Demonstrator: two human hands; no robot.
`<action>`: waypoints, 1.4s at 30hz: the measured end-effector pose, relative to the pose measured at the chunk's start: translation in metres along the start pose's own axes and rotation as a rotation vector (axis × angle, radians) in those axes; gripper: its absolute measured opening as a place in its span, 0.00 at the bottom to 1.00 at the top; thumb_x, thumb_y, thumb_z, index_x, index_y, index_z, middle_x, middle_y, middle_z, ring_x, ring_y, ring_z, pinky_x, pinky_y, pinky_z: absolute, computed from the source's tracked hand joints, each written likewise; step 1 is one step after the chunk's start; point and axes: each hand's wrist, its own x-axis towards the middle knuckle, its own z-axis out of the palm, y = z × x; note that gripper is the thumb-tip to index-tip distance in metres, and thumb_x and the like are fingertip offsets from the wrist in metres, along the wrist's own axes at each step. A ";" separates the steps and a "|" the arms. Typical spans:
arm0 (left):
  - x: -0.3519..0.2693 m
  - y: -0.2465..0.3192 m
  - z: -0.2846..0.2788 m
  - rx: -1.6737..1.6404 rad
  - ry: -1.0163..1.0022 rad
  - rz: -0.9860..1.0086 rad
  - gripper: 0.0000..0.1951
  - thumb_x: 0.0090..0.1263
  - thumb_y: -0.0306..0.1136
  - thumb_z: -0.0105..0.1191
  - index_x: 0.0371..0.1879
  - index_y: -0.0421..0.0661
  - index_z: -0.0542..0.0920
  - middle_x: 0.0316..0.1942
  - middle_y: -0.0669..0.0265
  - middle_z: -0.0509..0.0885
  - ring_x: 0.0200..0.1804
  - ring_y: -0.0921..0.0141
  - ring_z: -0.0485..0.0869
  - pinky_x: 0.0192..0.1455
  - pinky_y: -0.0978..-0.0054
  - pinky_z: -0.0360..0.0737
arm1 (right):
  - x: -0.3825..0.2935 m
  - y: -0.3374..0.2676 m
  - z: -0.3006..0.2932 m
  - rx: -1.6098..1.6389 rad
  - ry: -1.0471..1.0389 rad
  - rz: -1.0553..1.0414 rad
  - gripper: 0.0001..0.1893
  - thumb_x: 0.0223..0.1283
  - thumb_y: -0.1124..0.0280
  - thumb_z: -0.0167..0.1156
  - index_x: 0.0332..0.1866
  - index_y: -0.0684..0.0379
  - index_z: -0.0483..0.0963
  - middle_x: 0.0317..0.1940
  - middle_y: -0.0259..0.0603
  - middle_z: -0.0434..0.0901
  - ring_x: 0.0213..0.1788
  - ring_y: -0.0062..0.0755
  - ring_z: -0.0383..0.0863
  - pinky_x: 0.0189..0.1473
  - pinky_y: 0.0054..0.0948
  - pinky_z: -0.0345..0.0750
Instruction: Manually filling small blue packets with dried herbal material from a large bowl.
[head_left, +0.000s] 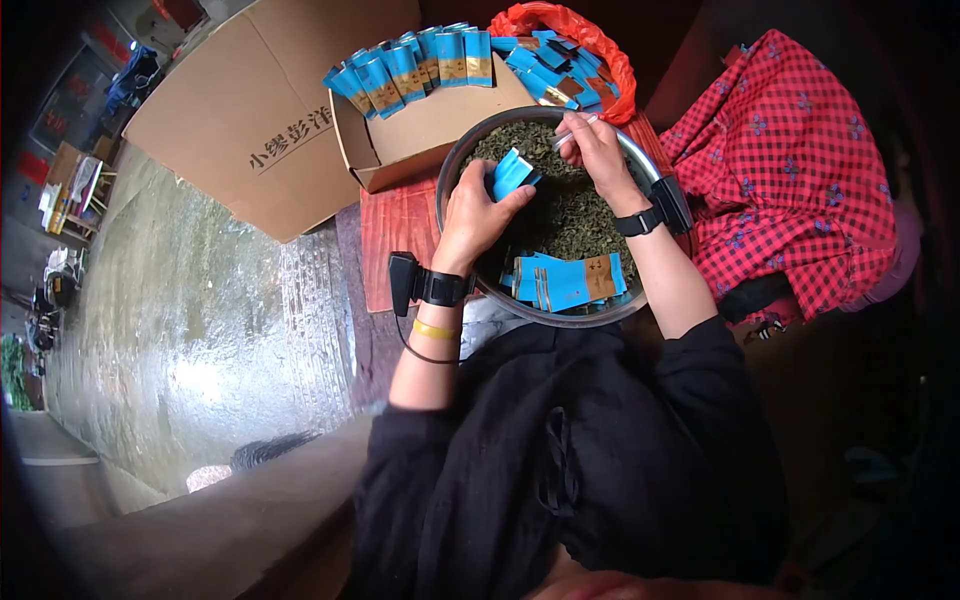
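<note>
My left hand (480, 206) holds a blue foil sachet (513, 174) over a round metal basin (448, 161). Dried green leaves, apparently tea, (574, 214) fill much of the basin. Above the leaves, my right hand (596, 154) pinches a small pale utensil (564, 138), its exact kind unclear, to the right of the sachet. A pile of flat blue and gold sachets (574, 283) lies at the basin's near side. Behind the basin, several upright blue and gold sachets (405, 71) line the rim of a shallow cardboard box (435, 124).
A red plastic bag (622, 67) of blue sachets is behind the basin. A large cardboard box (247, 97) stands at the left, beside a reddish wooden tabletop (394, 232). Red-and-black checked cloth (795, 165) lies at the right.
</note>
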 end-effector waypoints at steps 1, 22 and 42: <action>0.000 0.000 0.000 0.001 -0.001 -0.002 0.29 0.57 0.48 0.70 0.46 0.36 0.76 0.36 0.54 0.83 0.40 0.64 0.83 0.45 0.67 0.79 | -0.001 0.000 0.002 0.001 0.000 0.002 0.17 0.72 0.55 0.50 0.34 0.56 0.75 0.19 0.26 0.74 0.21 0.12 0.71 0.24 0.14 0.67; -0.002 -0.001 0.000 0.005 0.026 0.037 0.29 0.55 0.45 0.70 0.48 0.37 0.74 0.36 0.49 0.83 0.41 0.53 0.84 0.45 0.61 0.79 | -0.024 -0.023 0.016 -0.737 0.081 -0.952 0.07 0.66 0.68 0.58 0.36 0.61 0.76 0.26 0.40 0.80 0.28 0.39 0.81 0.31 0.32 0.76; -0.001 0.002 0.000 -0.005 -0.010 -0.007 0.29 0.56 0.46 0.70 0.48 0.36 0.76 0.38 0.52 0.84 0.41 0.61 0.84 0.46 0.66 0.80 | 0.004 0.020 -0.027 -1.134 0.128 -0.271 0.17 0.70 0.54 0.50 0.34 0.56 0.76 0.24 0.45 0.82 0.31 0.52 0.83 0.34 0.45 0.77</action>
